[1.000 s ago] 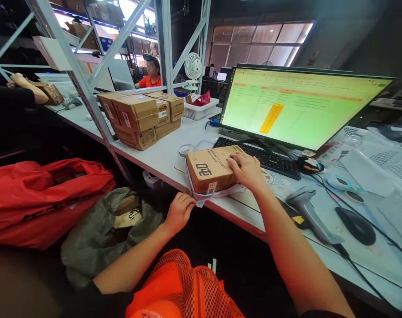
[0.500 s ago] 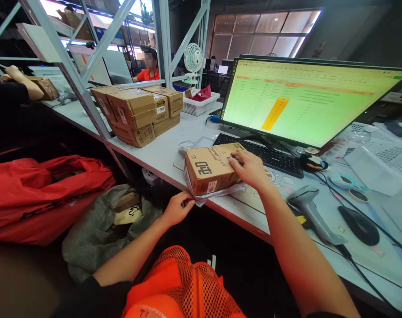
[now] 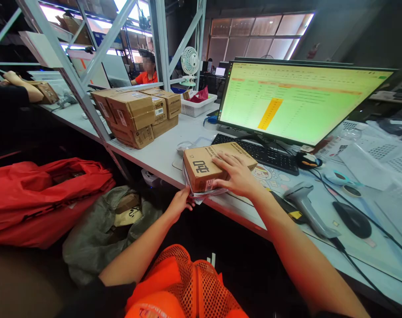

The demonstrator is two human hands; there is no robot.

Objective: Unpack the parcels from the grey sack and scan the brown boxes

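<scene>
A brown cardboard box (image 3: pixel 201 176) with dark printing sits at the desk's front edge, slightly turned. Clear plastic wrapping (image 3: pixel 216 192) shows beneath it and along its left side. At the box's lower left corner, my left hand (image 3: pixel 179 205) is closed on the plastic wrapping, just off the desk edge. My right hand (image 3: pixel 236 174) lies across the box's top and near side with its fingers spread. The palm hides part of the box's right end.
Behind the box are a keyboard (image 3: pixel 257 155) and a monitor (image 3: pixel 297 101). A barcode scanner (image 3: pixel 310 212) and a mouse (image 3: pixel 351 219) lie to the right. Stacked cartons (image 3: pixel 131 110) stand beside the rack post (image 3: pixel 159 44). A red bag (image 3: pixel 45 198) and a grey sack (image 3: pixel 104 238) are below left.
My right hand has moved left over the box, its fingers now spread over the top and near side. My left hand has shifted slightly up at the corner. The view has turned slightly.
</scene>
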